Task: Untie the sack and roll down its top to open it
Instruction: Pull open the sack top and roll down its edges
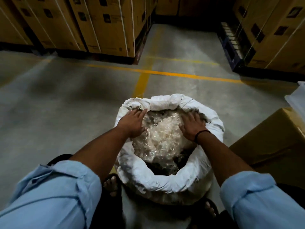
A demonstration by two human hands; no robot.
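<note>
The white sack point(165, 177) stands on the floor right in front of me, between my feet. Its mouth is open and its top is rolled down into a fat ring all the way around. Inside I can see a heap of clear crinkly plastic point(162, 134) that fills the middle.

My left hand point(133, 121) lies flat at about ten o'clock on the sack's mouth. It is spread wide, palm down, and the fingertips point(140, 110) touch the rolled edge there. It is not gripping anything. My right hand point(192, 125) lies flat at about two o'clock, also spread wide and palm down, with its fingers up against the inside of the rolled edge. It holds nothing too. A thin black band point(202, 133) goes around my right wrist. Both of my blue sleeves point(54, 190) are rolled up near my elbows.

My toes in a dark sandal point(110, 182) show just beside the sack at about eight o'clock.

At three o'clock from the sack sits a brown box point(270, 142), near it but not touching. The grey floor point(66, 96) has yellow lines point(165, 73) painted at twelve o'clock. Past the lines, tall cardboard boxes point(102, 23) stand in rows at eleven o'clock and at one o'clock.
</note>
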